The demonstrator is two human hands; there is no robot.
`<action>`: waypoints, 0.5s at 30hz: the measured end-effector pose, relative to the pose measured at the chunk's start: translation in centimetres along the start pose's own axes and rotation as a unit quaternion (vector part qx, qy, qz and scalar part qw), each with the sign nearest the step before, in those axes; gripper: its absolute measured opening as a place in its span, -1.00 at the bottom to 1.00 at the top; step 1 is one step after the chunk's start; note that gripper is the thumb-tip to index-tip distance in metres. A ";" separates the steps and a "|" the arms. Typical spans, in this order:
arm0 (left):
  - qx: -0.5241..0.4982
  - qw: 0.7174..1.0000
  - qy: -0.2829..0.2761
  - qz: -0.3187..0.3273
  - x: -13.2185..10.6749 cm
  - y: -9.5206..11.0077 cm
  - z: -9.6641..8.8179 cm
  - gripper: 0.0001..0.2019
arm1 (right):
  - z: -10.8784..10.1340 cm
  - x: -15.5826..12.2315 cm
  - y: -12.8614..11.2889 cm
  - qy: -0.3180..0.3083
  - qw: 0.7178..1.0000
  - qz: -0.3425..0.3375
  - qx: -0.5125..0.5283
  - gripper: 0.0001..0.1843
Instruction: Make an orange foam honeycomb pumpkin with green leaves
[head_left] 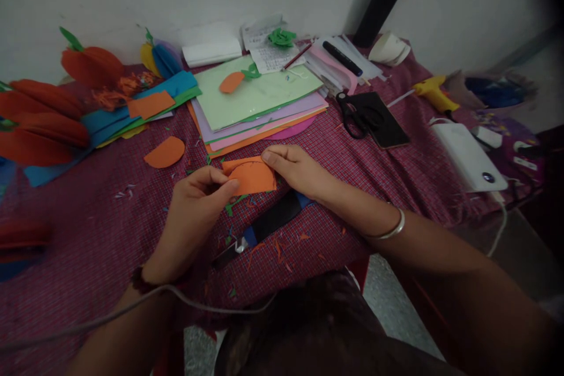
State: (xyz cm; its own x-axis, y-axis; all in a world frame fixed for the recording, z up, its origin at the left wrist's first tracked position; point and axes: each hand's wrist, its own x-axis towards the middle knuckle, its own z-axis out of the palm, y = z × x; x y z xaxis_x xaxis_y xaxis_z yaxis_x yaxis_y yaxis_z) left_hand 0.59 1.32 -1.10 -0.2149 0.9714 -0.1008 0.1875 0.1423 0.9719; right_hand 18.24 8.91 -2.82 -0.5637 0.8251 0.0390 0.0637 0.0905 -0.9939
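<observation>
A small piece of orange paper (253, 179) with a dark curved outline on it is stretched between my two hands, above the cloth. My left hand (198, 197) pinches its left end between thumb and fingers. At the upper right corner, my right hand (297, 170) grips the paper with thumb and fingers closed. Below the hands lies a black and blue handled tool (275, 217) with a metal part at its left end; it looks like a cutter. A rounded orange paper cutout (165, 153) rests on the cloth to the left.
Coloured sheets (259, 100) are stacked behind the hands. Black scissors (352, 117) lie by a dark flat rectangle (383, 123). Folded paper pumpkins (92, 64) stand at the left. A yellow glue gun (434, 94) and a white power bank (469, 158) sit at the right.
</observation>
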 end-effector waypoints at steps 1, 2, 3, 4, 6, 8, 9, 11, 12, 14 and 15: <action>0.003 1.000 0.000 0.001 0.0 0.0 0.0 -0.81 | 0.0 0.0 0.0 0.000 1.000 -0.002 0.000 -0.66; 0.006 1.000 0.001 0.002 0.0 -0.1 0.0 -0.81 | 0.0 0.0 -0.1 0.000 1.000 -0.003 -0.001 -0.66; 0.009 1.000 0.001 0.005 0.1 -0.1 0.0 -0.81 | 0.0 0.0 -0.1 0.000 1.000 -0.003 -0.001 -0.66; 0.012 1.000 0.002 0.008 0.1 -0.1 0.0 -0.81 | 0.0 0.0 -0.1 0.002 1.000 -0.002 -0.002 -0.65; 0.023 1.000 0.008 0.018 0.1 -0.1 0.0 -0.81 | 0.0 0.0 -0.1 0.004 1.000 0.000 -0.003 -0.65; 0.038 0.999 0.012 0.028 0.0 -0.1 0.0 -0.82 | 0.0 0.0 -0.1 0.005 1.000 0.001 -0.008 -0.65; 0.042 0.999 0.013 0.031 0.0 -0.1 0.0 -0.82 | 0.0 0.0 -0.1 0.007 1.000 0.001 -0.009 -0.65; 0.042 0.999 0.013 0.032 0.0 0.0 -0.1 -0.82 | 0.0 0.0 -0.1 0.007 1.000 0.003 -0.007 -0.65; 0.041 0.999 0.013 0.030 0.0 0.0 -0.1 -0.82 | 0.0 0.0 -0.1 0.007 1.000 0.004 -0.005 -0.65; 0.037 0.999 0.012 0.026 0.0 0.0 -0.1 -0.82 | 0.0 0.0 -0.1 0.004 1.000 0.005 0.002 -0.65; 0.032 0.999 0.009 0.024 0.1 0.0 -0.1 -0.81 | 0.1 0.0 -0.1 0.002 1.000 0.005 0.004 -0.65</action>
State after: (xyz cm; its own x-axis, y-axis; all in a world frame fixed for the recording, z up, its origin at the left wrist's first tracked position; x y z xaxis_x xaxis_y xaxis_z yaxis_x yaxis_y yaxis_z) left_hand 0.45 1.34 -1.12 -0.2221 0.9737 -0.0505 0.2588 0.1089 0.9598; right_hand 18.18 8.88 -2.68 -0.5592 0.8285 0.0293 0.0635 0.0780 -0.9949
